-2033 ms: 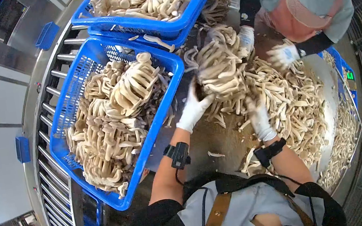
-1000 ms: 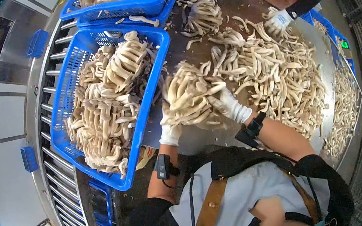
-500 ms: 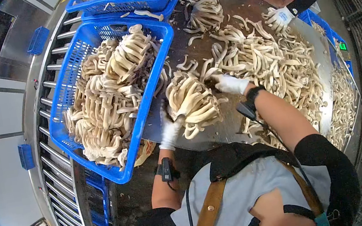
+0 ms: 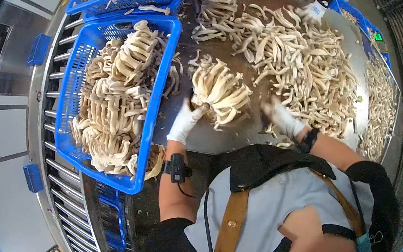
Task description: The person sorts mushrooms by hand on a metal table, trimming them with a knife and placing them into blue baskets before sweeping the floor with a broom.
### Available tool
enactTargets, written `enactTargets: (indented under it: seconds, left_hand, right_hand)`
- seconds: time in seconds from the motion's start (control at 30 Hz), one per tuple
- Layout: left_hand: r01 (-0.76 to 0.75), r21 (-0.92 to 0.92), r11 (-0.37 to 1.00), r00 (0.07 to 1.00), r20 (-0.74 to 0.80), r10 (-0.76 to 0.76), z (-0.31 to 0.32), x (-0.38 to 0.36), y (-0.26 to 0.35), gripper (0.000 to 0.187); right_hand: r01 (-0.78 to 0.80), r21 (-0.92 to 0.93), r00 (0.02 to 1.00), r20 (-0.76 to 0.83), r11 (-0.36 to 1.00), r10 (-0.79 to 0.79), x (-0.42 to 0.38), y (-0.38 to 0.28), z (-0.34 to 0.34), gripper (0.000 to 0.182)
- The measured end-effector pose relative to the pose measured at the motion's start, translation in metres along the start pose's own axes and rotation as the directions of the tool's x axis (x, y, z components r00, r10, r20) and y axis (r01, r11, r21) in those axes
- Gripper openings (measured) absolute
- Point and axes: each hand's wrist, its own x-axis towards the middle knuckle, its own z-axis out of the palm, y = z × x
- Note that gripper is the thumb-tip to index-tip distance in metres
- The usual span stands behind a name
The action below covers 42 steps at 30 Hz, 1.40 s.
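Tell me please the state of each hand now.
Left white-gloved hand: holding cream-coloured mushroom cluster.
Right white-gloved hand: motion-blurred; open or closed, cannot tell.

Head camera: my single view, worn on my head, facing forward and steeply down
My chest [image 4: 280,197]: bottom edge, nearest the lens
Left hand [image 4: 184,123], right hand [image 4: 284,119]: mid-view, within arm's reach
Worktop [image 4: 212,142]: seen from above, bowed by the wide lens
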Motion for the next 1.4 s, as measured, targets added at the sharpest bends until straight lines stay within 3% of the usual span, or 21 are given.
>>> enactTargets:
  seconds: [0.07, 0.1, 0.17, 0.23, 0.27, 0.33, 0.4, 0.5, 0.6, 0.63, 0.67, 0.7, 0.73, 0.97, 1.07, 1.13, 1.2, 1.23, 1.3, 1.37, 1.4]
  left_hand:
    - [-0.030, 0.027, 0.999, 0.998, 0.051, 0.028, -0.002, 0.003, 0.004, 0.092]
    - [-0.051, 0.026, 0.998, 0.997, 0.062, 0.049, -0.001, 0.005, 0.003, 0.091]
    - [0.001, 0.213, 0.977, 0.998, 0.054, -0.013, -0.003, -0.001, 0.018, 0.090]
    - [0.023, 0.318, 0.948, 0.998, 0.042, -0.038, -0.001, -0.012, 0.036, 0.088]
    - [0.020, 0.330, 0.944, 0.999, 0.041, -0.035, 0.002, -0.016, 0.040, 0.087]
    - [0.026, 0.369, 0.929, 0.999, -0.046, -0.009, 0.014, -0.022, 0.044, 0.088]
    - [0.097, 0.374, 0.922, 0.994, -0.088, -0.069, 0.028, -0.021, 0.028, 0.093]
    - [0.133, 0.244, 0.961, 0.988, -0.104, -0.111, 0.054, -0.038, 0.032, 0.105]
    - [0.186, 0.214, 0.959, 0.947, -0.299, -0.117, 0.073, -0.044, 0.020, 0.113]
    - [0.160, 0.281, 0.946, 0.947, -0.314, -0.067, 0.071, -0.046, 0.027, 0.114]
    - [0.113, 0.333, 0.936, 0.951, -0.309, -0.005, 0.070, -0.042, 0.025, 0.113]
    - [0.067, 0.388, 0.919, 0.954, -0.293, 0.055, 0.068, -0.041, 0.035, 0.112]
    - [0.063, 0.318, 0.946, 0.978, -0.210, 0.005, 0.068, -0.040, 0.044, 0.107]
    - [0.104, 0.352, 0.930, 0.975, -0.223, -0.024, 0.069, -0.027, 0.053, 0.103]
    - [0.050, 0.304, 0.951, 0.951, -0.305, 0.048, 0.067, -0.043, 0.052, 0.100]
    - [0.034, 0.237, 0.971, 0.909, -0.410, 0.068, 0.070, -0.055, 0.039, 0.097]
    - [0.027, 0.226, 0.974, 0.888, -0.453, 0.081, 0.067, -0.085, 0.049, 0.088]
    - [-0.008, 0.223, 0.975, 0.864, -0.489, 0.120, 0.064, -0.102, 0.044, 0.083]
    - [-0.011, 0.252, 0.968, 0.822, -0.548, 0.152, 0.060, -0.140, 0.019, 0.075]
    - [0.052, 0.104, 0.993, 0.792, -0.610, 0.022, 0.058, -0.198, -0.011, 0.069]
    - [0.126, -0.008, 0.992, 0.731, -0.675, -0.098, 0.063, -0.244, -0.022, 0.068]
  right_hand:
    - [-0.026, -0.244, 0.981, 0.183, 0.969, 0.072, -0.053, -0.007, 0.023, 0.057]
    - [0.180, -0.137, 0.958, 0.250, 0.974, -0.142, -0.053, 0.009, 0.041, 0.057]
    - [0.351, -0.332, 0.832, 0.540, 0.876, -0.128, -0.031, 0.008, 0.053, 0.054]
    - [0.095, -0.483, 0.838, 0.511, 0.871, 0.192, -0.031, -0.037, 0.056, 0.049]
    - [0.616, -0.396, 0.779, 0.434, 0.681, -0.452, 0.008, 0.020, 0.067, 0.047]
    - [0.507, -0.636, 0.861, 0.409, 0.582, -0.304, 0.037, 0.019, 0.046, 0.042]
    - [0.371, -0.621, 0.927, 0.202, 0.691, -0.317, 0.029, 0.002, 0.016, 0.042]
    - [0.350, -0.719, 0.931, 0.195, 0.600, -0.309, 0.025, -0.001, -0.003, 0.048]
    - [0.243, -0.475, 0.954, -0.040, 0.846, -0.296, -0.016, -0.009, 0.006, 0.052]
    - [0.197, -0.139, 0.975, -0.079, 0.971, -0.209, -0.020, 0.006, 0.015, 0.055]
    - [0.167, 0.313, 0.986, -0.051, 0.935, -0.159, -0.022, 0.026, 0.027, 0.053]
    - [0.077, 0.702, 0.994, 0.004, 0.708, -0.112, -0.025, 0.028, 0.036, 0.051]
    - [-0.044, 0.768, 0.994, 0.099, 0.639, -0.052, -0.016, 0.026, 0.039, 0.051]
    - [0.010, 0.594, 0.996, 0.069, 0.804, -0.064, -0.011, -0.011, 0.013, 0.049]
    - [-0.087, 0.475, 0.993, 0.114, 0.876, 0.037, -0.060, -0.002, -0.011, 0.053]
    - [-0.103, 0.669, 0.990, 0.139, 0.736, 0.012, -0.066, 0.043, -0.012, 0.044]
    - [-0.340, 0.485, 0.940, 0.198, 0.806, 0.278, -0.110, -0.001, -0.006, 0.035]
    - [-0.132, 0.516, 0.978, 0.208, 0.847, 0.026, -0.115, 0.012, -0.001, 0.030]
    - [-0.193, 0.421, 0.939, 0.341, 0.886, 0.043, -0.095, 0.038, 0.006, 0.041]
    - [-0.190, 0.332, 0.879, 0.476, 0.924, 0.010, -0.096, 0.028, 0.023, 0.047]
    - [-0.232, 0.160, 0.845, 0.523, 0.959, 0.117, -0.079, 0.032, 0.035, 0.045]
